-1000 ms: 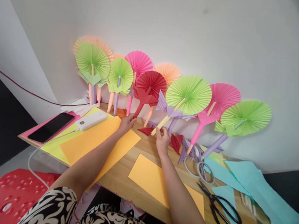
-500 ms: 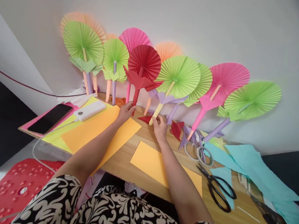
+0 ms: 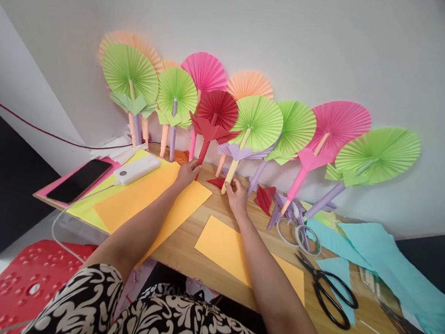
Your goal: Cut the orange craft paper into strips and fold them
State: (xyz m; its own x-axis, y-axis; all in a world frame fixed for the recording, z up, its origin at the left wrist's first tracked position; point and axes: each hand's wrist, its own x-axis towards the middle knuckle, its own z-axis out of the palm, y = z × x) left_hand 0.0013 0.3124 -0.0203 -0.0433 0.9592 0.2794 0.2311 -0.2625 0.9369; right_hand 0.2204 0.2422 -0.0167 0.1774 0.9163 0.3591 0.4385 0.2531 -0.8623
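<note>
My left hand (image 3: 187,174) pinches the bottom of the red stem of a red pleated paper flower (image 3: 216,110) that stands against the white wall. My right hand (image 3: 236,195) grips the lower end of the yellow stem of a green pleated paper flower (image 3: 257,122) with a purple leaf, just to the right of the red one. Both flowers lean in a row of several green, pink and peach paper flowers at the back of the wooden table (image 3: 184,247).
Orange paper sheets (image 3: 223,245) lie under my forearms. A phone (image 3: 79,179) and a white power bank (image 3: 136,169) sit at the left. Tape rolls (image 3: 296,235), black scissors (image 3: 330,296) and teal paper (image 3: 384,275) lie at the right. A red stool (image 3: 17,284) stands below left.
The red and green flowers have been stood more upright and closer to the wall. Both hands moved slightly back with the stems. The camera view shifted.
</note>
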